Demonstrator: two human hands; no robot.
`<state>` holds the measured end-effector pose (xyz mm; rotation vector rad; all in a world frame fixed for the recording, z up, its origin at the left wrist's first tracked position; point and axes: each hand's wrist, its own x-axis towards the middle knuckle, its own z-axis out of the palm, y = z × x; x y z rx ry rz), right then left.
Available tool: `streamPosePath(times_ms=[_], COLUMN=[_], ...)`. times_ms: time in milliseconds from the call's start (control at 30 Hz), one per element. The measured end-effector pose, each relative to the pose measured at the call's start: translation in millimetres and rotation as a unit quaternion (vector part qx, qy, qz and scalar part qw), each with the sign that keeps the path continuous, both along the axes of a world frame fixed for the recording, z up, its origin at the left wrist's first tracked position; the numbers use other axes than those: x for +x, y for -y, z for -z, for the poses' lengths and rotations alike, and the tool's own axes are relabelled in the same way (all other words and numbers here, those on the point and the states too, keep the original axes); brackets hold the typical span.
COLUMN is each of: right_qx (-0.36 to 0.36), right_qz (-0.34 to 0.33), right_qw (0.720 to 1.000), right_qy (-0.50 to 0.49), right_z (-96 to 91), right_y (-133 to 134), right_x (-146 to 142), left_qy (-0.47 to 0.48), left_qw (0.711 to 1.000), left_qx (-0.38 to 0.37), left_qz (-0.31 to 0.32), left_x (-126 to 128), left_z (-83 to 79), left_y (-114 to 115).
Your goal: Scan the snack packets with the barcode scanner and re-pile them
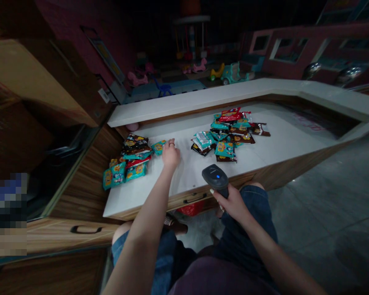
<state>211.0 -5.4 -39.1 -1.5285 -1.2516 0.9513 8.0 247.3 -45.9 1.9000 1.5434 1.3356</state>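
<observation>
The right hand grips a black handheld barcode scanner with closed fingers; the left hand, fingers loosely curled and empty, rests just beside a teal foil snack packet on the white bench.

Dim play area; grey floor

Brightness: dim overall; the white countertop ahead of and around the left hand is the brightest area.
Light source: not visible; the light is soft and even.
Shadows: a faint soft shadow lies just right of the left hand; the far room beyond it falls nearly black.
Glare: small sheens on the foil snack packets ahead of the left hand.
Distortion: wide-lens bending stretches the cardboard box left of the left hand.
Blur: a pixelated patch sits far left of the left hand; the toys beyond it look soft and grainy.
</observation>
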Motion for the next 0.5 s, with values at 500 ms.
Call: streamPosePath(times_ms=[500], right_qx=[0.002], right_qz=[0.013], right_qw=[1.0], right_qy=[-0.004], right_z=[0.6], right_y=[3.4], right_x=[11.1], left_qy=[0.137], left_qw=[0.985], left_qx=[-0.081], left_qz=[0.066], left_x=[89.2], left_z=[-18.7], left_y=[-32.3])
